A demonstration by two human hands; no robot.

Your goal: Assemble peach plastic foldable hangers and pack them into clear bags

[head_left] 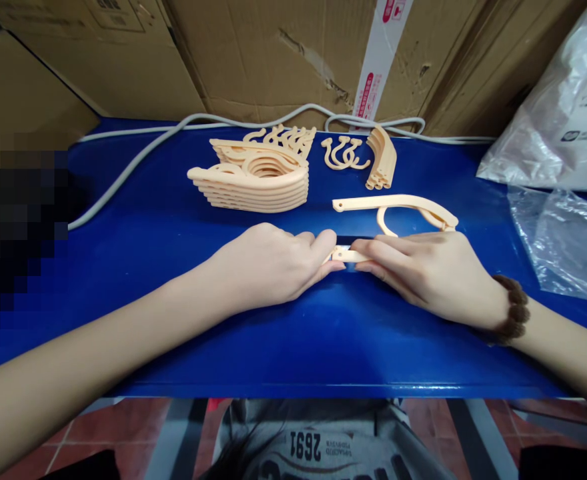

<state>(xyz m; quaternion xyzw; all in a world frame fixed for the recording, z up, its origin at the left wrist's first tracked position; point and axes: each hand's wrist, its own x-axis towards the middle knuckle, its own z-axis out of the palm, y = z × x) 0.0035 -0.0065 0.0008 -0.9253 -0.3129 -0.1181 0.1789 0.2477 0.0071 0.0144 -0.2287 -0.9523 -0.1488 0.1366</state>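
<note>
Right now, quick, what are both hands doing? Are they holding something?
Left hand: closed, pinching the left end of a cream plastic part.
Right hand: closed, pinching its right end.

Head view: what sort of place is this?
Probably a small workshop or a work corner in a storeroom, though little of the room shows: there is a blue table, cardboard boxes stand behind it, and a stack of beige plastic parts sits on it.

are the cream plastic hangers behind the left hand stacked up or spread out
Stacked up: the cream plastic hangers lie one on another, their curved edges showing as close layers behind the left hand.
</note>
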